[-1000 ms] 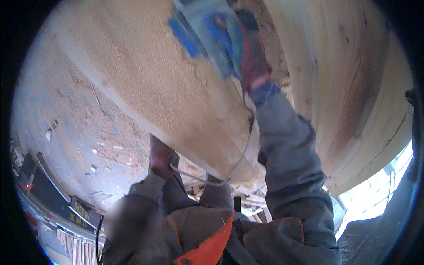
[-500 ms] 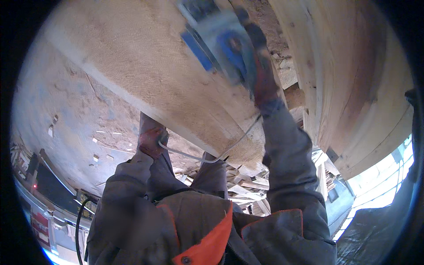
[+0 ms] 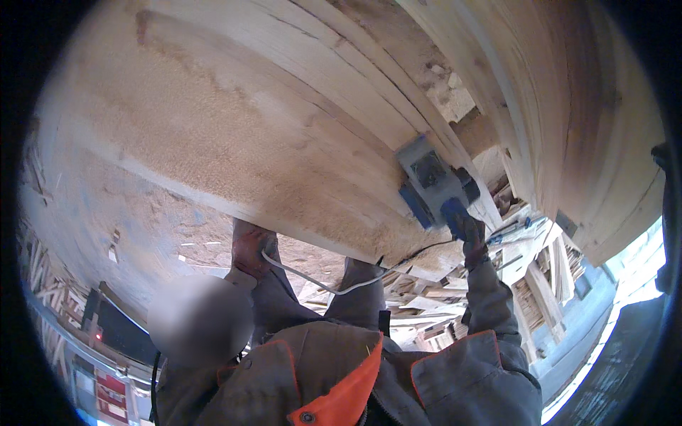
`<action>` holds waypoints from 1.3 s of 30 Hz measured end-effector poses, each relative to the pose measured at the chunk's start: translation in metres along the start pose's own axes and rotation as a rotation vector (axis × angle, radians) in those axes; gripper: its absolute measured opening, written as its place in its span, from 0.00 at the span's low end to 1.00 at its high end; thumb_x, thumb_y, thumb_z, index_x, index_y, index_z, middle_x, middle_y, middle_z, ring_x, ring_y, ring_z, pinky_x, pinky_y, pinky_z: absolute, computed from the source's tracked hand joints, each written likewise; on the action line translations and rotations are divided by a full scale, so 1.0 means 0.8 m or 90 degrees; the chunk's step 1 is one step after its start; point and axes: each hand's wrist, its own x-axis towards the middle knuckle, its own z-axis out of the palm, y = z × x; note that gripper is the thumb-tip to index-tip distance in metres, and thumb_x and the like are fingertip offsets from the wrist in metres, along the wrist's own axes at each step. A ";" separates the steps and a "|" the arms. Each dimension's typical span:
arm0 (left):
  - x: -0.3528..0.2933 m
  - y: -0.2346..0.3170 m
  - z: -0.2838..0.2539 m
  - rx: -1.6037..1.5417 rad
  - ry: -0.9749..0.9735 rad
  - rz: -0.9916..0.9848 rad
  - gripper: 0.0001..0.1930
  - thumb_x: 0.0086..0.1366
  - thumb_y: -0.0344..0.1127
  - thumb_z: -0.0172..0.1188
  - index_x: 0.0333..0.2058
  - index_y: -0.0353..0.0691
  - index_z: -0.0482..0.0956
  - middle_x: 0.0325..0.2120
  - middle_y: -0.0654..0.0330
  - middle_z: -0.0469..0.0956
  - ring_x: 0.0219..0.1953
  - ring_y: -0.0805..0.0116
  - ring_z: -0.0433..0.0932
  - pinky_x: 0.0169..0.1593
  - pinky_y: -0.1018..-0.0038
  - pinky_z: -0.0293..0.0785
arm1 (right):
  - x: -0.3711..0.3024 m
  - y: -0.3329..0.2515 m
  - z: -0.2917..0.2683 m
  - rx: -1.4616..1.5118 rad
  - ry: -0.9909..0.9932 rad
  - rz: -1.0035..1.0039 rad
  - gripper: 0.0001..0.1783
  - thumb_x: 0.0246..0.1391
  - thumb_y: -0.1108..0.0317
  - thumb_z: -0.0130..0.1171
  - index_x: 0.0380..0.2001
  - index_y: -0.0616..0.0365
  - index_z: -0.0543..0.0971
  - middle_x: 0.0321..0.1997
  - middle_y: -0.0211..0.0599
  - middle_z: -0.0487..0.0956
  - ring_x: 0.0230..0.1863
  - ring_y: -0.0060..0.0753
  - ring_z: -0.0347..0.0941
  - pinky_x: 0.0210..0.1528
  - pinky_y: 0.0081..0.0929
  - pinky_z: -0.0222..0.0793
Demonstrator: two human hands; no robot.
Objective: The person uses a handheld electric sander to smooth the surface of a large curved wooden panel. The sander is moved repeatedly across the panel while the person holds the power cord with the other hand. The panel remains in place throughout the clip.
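A wide wooden slab (image 3: 284,163) stretches across in front of me, fuzzy and dusted with sawdust on its near side and showing smoother grain farther over. Near its right end sits a grey and blue corded power tool that looks like an electric hand planer (image 3: 428,177). My right hand (image 3: 474,241) is wrapped round its blue rear handle. A power cord (image 3: 341,292), white along most of its length, runs from the planer to my left hand (image 3: 250,248). That hand is closed on the cord in front of my leg; its fingers are partly hidden.
Another large pale timber (image 3: 561,121) rises along the right side. Offcuts and scrap wood (image 3: 426,305) lie heaped below the slab's near right end. Wood chips dot the dusty ground (image 3: 192,231) to the left. Shelving with red items (image 3: 112,397) stands at lower left.
My right hand has drawn the planer back along the slab, from the far upper middle toward me and to the right. The left hand still holds the cord, nearly in place.
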 end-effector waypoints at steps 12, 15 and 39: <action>0.022 0.035 -0.039 -0.315 0.148 0.016 0.28 0.60 0.48 0.61 0.56 0.41 0.77 0.58 0.50 0.74 0.60 0.54 0.73 0.62 0.65 0.69 | 0.152 -0.167 0.064 0.159 -0.036 0.129 0.26 0.73 0.53 0.45 0.46 0.66 0.83 0.27 0.36 0.81 0.23 0.21 0.69 0.27 0.26 0.68; 0.031 0.042 -0.040 -0.717 0.150 -0.074 0.30 0.52 0.49 0.65 0.53 0.44 0.80 0.56 0.48 0.76 0.57 0.50 0.75 0.59 0.61 0.72 | 0.180 -0.172 0.086 0.189 -0.005 0.131 0.26 0.70 0.51 0.52 0.52 0.67 0.79 0.32 0.39 0.81 0.25 0.23 0.69 0.28 0.27 0.68; 0.009 -0.020 -0.032 -0.377 0.174 0.001 0.23 0.46 0.48 0.68 0.41 0.45 0.84 0.41 0.54 0.83 0.47 0.51 0.81 0.49 0.58 0.79 | 0.474 -0.367 0.240 0.146 -0.176 -0.141 0.21 0.69 0.60 0.53 0.60 0.58 0.74 0.50 0.42 0.82 0.44 0.29 0.80 0.41 0.28 0.77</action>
